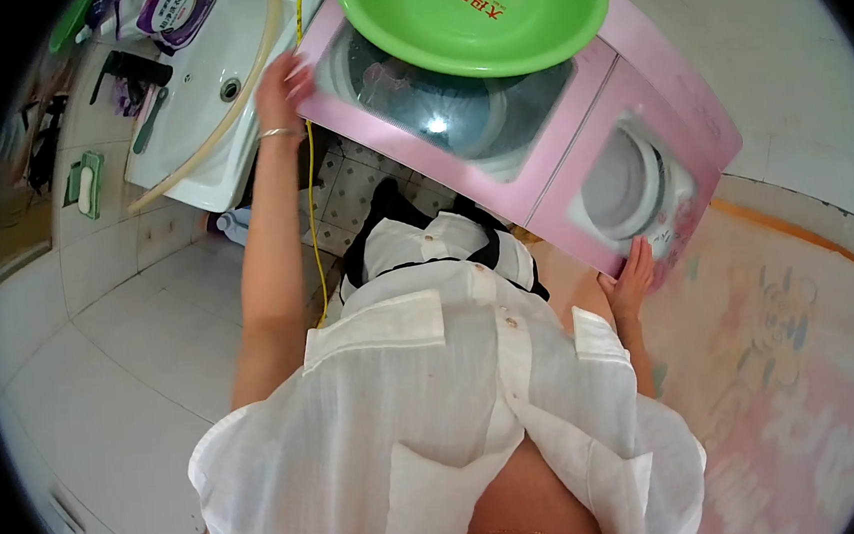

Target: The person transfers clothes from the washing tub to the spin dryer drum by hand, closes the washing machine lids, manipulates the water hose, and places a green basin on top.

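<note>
A pink twin-tub washing machine (563, 146) stands in front of me, with clear windows in its two lids. My left hand (283, 88) is at its left front corner, fingers bent toward the edge and slightly blurred; whether they grip it I cannot tell. My right hand (631, 276) rests on the right front corner, fingers stretched out along the top and thumb apart. A green plastic basin (477, 12) with red lettering sits on top of the machine, over the back of the larger lid.
To the left is a white sink (204, 174) with a beige hose (225, 122) across it, a black pump bottle (141, 69) and a purple-white detergent bag (171, 11). A yellow cord (313, 196) hangs beside my left arm. A soap dish (86, 188) is on the tiled wall.
</note>
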Motion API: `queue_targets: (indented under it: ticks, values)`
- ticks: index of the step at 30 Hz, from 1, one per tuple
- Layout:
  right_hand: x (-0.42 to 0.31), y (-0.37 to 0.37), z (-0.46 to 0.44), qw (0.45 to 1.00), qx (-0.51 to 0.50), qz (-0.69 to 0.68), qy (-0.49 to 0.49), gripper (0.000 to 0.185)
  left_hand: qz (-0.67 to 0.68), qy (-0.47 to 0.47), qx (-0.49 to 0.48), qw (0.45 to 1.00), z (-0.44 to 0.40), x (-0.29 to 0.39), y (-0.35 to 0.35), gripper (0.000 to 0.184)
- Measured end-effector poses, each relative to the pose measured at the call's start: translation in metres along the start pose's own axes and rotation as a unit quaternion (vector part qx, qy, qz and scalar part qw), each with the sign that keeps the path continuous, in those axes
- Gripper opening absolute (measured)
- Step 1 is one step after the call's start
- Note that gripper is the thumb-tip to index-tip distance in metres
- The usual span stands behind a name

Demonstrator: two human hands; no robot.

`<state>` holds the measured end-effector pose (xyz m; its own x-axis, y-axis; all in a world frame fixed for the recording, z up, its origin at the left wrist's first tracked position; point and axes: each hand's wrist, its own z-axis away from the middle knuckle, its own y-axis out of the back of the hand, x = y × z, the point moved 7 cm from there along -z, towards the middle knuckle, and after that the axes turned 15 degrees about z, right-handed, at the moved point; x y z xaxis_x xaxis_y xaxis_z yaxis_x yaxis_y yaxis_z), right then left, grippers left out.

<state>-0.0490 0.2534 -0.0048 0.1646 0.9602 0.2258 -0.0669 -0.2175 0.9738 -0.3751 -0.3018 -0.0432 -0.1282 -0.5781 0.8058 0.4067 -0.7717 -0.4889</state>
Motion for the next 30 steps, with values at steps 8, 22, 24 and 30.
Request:
queue_targets:
  ticks: [8, 22, 24, 30]
  values:
    - [-0.016, 0.008, 0.0, 0.998, 0.002, -0.064, -0.021, 0.083, 0.07, -0.041, 0.423, 0.903, -0.021, 0.021, 0.307, 0.049]
    - [-0.218, 0.116, -0.104, 0.891, -0.032, -0.428, 0.147, 0.01, 0.43, -0.11, 0.368, 0.817, -0.067, 0.039, 0.298, 0.039]
    - [-0.273, 0.124, -0.126, 0.842, -0.129, -0.492, 0.181, 0.012, 0.463, -0.171, 0.353, 0.795, -0.041, 0.065, 0.272, 0.026]
    - [-0.469, 0.106, -0.18, 0.62, -0.408, -0.641, 0.196, 0.054, 0.495, -0.25, 0.176, 0.813, 0.045, 0.129, 0.214, 0.035]
